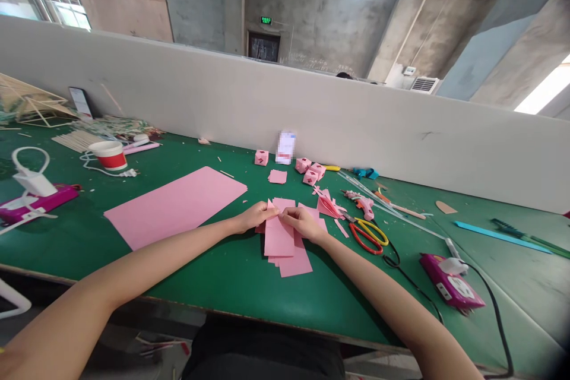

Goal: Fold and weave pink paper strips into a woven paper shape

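My left hand (255, 217) pinches the upper left part of a pink paper piece (279, 240) between thumb and fingers. At the paper's upper right, my right hand (303, 222) is closed with its fingertips against the same piece. Under it lie several more pink paper pieces (297, 262), overlapping on the green table. A large pink sheet (178, 205) lies flat to the left. Beyond my hands are a small stack of pink squares (277, 176) and several folded pink paper cubes (303, 165), one standing apart on the left.
Right of my hands lie scissors (369, 234) with red and yellow handles, a pink glue gun (361, 203) and a purple power strip (452, 285). A phone (285, 147) leans on the grey partition (214, 104). At left are a paper cup (109, 155) and another power strip (40, 203).
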The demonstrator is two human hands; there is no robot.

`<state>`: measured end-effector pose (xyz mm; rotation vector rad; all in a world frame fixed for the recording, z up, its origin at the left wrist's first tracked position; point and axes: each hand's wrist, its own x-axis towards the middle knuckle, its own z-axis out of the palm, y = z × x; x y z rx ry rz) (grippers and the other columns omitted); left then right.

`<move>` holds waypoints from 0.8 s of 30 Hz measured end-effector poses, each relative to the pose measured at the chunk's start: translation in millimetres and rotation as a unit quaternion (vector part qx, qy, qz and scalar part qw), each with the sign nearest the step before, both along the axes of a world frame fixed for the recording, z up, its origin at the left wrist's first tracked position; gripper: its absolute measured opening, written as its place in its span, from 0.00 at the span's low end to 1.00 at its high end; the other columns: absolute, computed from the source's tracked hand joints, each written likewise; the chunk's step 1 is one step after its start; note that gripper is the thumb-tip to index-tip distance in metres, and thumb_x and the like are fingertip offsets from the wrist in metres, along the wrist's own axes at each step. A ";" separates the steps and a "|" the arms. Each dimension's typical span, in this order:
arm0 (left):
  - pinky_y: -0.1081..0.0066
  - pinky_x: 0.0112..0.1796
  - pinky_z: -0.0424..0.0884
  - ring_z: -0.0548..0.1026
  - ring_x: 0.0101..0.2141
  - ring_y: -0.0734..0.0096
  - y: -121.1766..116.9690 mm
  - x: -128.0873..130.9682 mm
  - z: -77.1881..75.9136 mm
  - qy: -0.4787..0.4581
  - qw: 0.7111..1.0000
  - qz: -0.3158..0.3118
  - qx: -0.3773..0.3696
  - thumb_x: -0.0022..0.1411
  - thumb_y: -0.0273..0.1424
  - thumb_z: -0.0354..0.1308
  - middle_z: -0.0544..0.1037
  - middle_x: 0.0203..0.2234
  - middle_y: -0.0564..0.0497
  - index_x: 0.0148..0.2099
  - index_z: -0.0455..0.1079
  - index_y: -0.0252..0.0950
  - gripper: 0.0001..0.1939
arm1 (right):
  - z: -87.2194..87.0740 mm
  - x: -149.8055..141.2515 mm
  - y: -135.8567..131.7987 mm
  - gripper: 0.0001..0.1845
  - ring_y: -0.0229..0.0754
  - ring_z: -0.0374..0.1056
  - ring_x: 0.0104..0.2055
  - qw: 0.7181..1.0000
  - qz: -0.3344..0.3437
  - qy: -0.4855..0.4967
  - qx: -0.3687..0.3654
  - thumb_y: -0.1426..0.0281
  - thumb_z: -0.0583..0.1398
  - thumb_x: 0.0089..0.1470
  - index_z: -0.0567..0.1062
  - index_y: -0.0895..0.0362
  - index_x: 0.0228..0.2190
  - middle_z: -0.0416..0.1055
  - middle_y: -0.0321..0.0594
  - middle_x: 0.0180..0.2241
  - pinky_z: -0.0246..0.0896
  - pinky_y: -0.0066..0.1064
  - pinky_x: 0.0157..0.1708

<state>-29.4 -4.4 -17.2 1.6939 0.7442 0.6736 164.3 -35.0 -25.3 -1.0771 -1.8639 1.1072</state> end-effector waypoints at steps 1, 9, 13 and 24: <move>0.72 0.23 0.53 0.58 0.20 0.75 0.2 0.0 -0.7 0.001 1.000 -0.001 -0.001 0.58 0.50 0.55 0.61 0.17 0.57 0.22 0.58 0.37 0.24 | 0.1 0.0 -0.1 0.22 0.35 0.49 0.25 1.000 -0.001 -0.001 0.000 0.53 0.56 0.56 0.64 0.57 0.21 0.55 0.31 0.22 0.43 0.29 0.26; 0.72 0.24 0.55 0.62 0.22 0.74 4.8 0.3 -8.8 -0.046 0.996 0.072 -0.011 0.61 0.49 0.53 0.65 0.18 0.56 0.25 0.63 0.35 0.23 | 1.5 -0.3 -0.2 0.22 0.36 0.51 0.25 1.000 -0.022 -0.004 -0.007 0.53 0.56 0.55 0.62 0.56 0.21 0.55 0.32 0.22 0.45 0.29 0.26; 0.73 0.26 0.57 0.63 0.23 0.73 5.3 -0.3 -8.4 -0.045 0.998 0.037 -0.008 0.61 0.46 0.54 0.66 0.20 0.56 0.26 0.63 0.35 0.20 | 1.6 0.0 -0.7 0.22 0.35 0.50 0.25 1.000 -0.016 -0.012 -0.007 0.53 0.56 0.55 0.62 0.56 0.20 0.55 0.31 0.22 0.44 0.29 0.25; 0.73 0.26 0.58 0.63 0.23 0.73 2.2 1.1 -6.0 -0.044 0.997 0.070 0.002 0.60 0.43 0.55 0.66 0.20 0.56 0.25 0.62 0.36 0.18 | 0.0 0.2 0.3 0.20 0.36 0.52 0.25 0.999 -0.032 -0.002 -0.013 0.56 0.54 0.56 0.61 0.56 0.20 0.54 0.32 0.23 0.47 0.28 0.26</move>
